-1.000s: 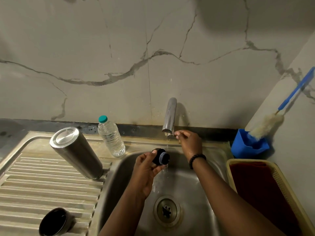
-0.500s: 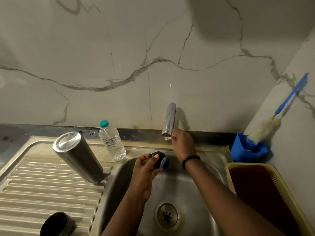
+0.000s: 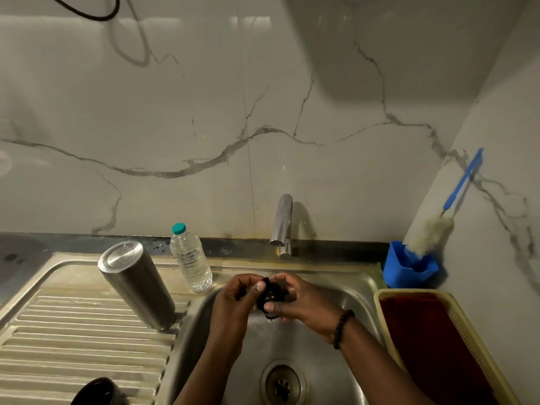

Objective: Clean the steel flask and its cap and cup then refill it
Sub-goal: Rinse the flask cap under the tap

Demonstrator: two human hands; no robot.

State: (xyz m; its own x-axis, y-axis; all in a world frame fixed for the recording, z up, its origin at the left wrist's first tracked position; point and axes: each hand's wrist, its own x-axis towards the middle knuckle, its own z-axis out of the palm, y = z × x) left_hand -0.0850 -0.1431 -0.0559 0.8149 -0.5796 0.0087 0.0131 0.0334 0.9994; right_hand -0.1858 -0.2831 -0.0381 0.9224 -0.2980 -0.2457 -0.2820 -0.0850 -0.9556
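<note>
The cap (image 3: 271,294), a small dark piece, is sitting between both hands over the sink basin (image 3: 344,293), just below and in front of the tap (image 3: 281,226). The left hand (image 3: 238,296) is curling its fingers round the cap's left side, thumb on top. The right hand (image 3: 304,301) is gripping it from the right, thumb pressing the lower front. Whether water is running is hard to tell; no clear stream is showing.

The steel flask (image 3: 137,285) is standing upside down and tilted on the ribbed drainboard (image 3: 73,331), its mouth end down near the basin edge, base up. It is likely drained or rinsed already, but that is a guess from its pose. The cup (image 3: 95,393) is lying at the bottom edge of the drainboard, only partly in view, dark inside; clean or not cannot be told.

A plastic water bottle (image 3: 191,258) with a teal lid is standing just behind the flask, near the basin's back-left corner, looking nearly full, probably the refill source. A bottle brush (image 3: 438,226) is leaning in a blue holder (image 3: 409,267) at the right, untouched by either hand. A yellow basket (image 3: 455,317) is sitting beside the basin on the right.

Judgement: the cap cleaning is under way. Refilling and reassembly are not yet done.
</note>
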